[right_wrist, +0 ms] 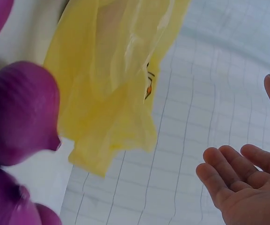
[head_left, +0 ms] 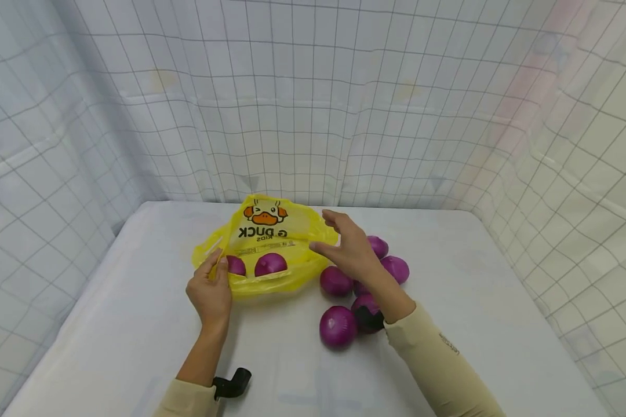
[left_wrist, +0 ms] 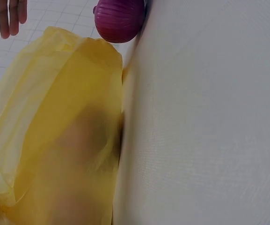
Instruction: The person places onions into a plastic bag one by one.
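A yellow plastic bag [head_left: 305, 263] with a duck print lies on its side, its mouth spread open. Two purple onions [head_left: 271, 264] show inside it. At the bag's left edge my left hand [head_left: 208, 289] pinches the plastic between thumb and fingers. My right hand [head_left: 349, 246] is held above the loose onions by the bag's right end, thumb and fingers apart, holding nothing. Under and beside that hand several more purple onions [head_left: 338, 327] sit on the table, some partly hidden by the wrist. In the right wrist view the right hand's fingers [right_wrist: 237, 178] are spread loosely.
The table [head_left: 135, 289] has a white cover. Grid-patterned white curtains [head_left: 302, 116] enclose it at the back and both sides. A black wrist camera mount [head_left: 233, 383] sticks out from the left sleeve.
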`<state>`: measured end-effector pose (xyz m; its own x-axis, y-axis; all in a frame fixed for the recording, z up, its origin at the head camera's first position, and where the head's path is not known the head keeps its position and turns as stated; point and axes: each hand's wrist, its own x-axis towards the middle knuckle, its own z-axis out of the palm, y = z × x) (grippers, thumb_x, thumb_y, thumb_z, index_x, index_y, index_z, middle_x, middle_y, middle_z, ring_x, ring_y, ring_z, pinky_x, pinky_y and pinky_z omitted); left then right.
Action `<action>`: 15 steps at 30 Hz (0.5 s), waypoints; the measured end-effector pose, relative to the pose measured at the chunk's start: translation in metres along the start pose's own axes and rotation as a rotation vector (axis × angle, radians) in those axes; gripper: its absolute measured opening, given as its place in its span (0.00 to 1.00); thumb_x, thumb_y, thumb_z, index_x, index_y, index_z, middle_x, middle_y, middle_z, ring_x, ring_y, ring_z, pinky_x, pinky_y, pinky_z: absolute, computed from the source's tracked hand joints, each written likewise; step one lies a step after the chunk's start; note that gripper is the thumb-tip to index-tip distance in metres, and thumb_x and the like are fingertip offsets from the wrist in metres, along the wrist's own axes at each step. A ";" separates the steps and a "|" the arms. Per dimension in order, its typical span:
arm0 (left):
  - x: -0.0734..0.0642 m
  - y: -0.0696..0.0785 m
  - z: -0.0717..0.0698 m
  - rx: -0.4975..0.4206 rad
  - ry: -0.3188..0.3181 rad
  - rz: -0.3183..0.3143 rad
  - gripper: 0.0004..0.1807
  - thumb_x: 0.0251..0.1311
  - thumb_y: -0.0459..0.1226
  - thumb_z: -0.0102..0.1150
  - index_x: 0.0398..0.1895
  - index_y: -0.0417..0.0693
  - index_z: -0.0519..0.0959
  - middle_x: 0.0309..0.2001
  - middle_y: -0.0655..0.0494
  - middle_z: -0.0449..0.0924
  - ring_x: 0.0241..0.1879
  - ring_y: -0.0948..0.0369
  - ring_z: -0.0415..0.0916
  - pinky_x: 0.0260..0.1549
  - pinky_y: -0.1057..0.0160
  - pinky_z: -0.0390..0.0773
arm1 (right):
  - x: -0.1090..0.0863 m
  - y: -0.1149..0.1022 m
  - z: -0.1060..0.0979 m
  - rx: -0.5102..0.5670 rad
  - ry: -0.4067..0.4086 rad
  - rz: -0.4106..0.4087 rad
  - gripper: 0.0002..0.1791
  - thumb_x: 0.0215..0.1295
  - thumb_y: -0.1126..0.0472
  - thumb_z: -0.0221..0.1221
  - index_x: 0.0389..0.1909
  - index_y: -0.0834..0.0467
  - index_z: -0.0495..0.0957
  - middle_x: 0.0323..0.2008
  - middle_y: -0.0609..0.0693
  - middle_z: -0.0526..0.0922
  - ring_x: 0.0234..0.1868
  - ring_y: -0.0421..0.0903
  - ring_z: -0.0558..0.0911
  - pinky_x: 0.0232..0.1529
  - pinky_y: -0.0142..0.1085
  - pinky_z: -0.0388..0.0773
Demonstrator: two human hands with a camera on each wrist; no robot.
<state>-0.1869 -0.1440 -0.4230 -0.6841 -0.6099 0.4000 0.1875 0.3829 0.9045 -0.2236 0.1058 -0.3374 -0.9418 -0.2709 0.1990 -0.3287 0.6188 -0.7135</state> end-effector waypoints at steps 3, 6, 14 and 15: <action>0.000 0.000 0.001 -0.003 -0.003 0.003 0.13 0.60 0.31 0.57 0.47 0.38 0.82 0.50 0.46 0.83 0.57 0.55 0.77 0.57 0.64 0.75 | -0.008 0.010 -0.008 0.006 0.022 0.018 0.41 0.57 0.49 0.65 0.69 0.52 0.59 0.67 0.49 0.67 0.66 0.51 0.69 0.65 0.48 0.69; 0.001 0.000 0.001 -0.005 -0.001 0.001 0.13 0.60 0.30 0.57 0.47 0.38 0.82 0.49 0.46 0.83 0.57 0.54 0.77 0.58 0.60 0.74 | -0.015 0.019 -0.017 0.029 0.047 0.028 0.40 0.57 0.51 0.65 0.69 0.54 0.59 0.67 0.50 0.67 0.67 0.52 0.69 0.65 0.49 0.69; 0.001 0.001 0.003 0.007 -0.009 -0.021 0.13 0.60 0.31 0.57 0.48 0.38 0.81 0.50 0.46 0.82 0.58 0.53 0.76 0.58 0.59 0.74 | -0.030 0.043 -0.037 0.067 0.101 0.142 0.41 0.57 0.49 0.64 0.70 0.52 0.58 0.67 0.49 0.67 0.68 0.49 0.68 0.68 0.50 0.65; 0.001 0.001 0.003 0.007 -0.010 -0.023 0.13 0.60 0.31 0.57 0.48 0.39 0.81 0.50 0.46 0.82 0.57 0.53 0.76 0.58 0.59 0.74 | -0.032 0.047 -0.039 0.066 0.106 0.157 0.42 0.57 0.49 0.64 0.70 0.52 0.58 0.68 0.49 0.67 0.68 0.50 0.68 0.68 0.50 0.66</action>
<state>-0.1895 -0.1424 -0.4221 -0.6953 -0.6116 0.3775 0.1668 0.3736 0.9125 -0.2118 0.1720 -0.3515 -0.9844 -0.0941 0.1488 -0.1754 0.5968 -0.7830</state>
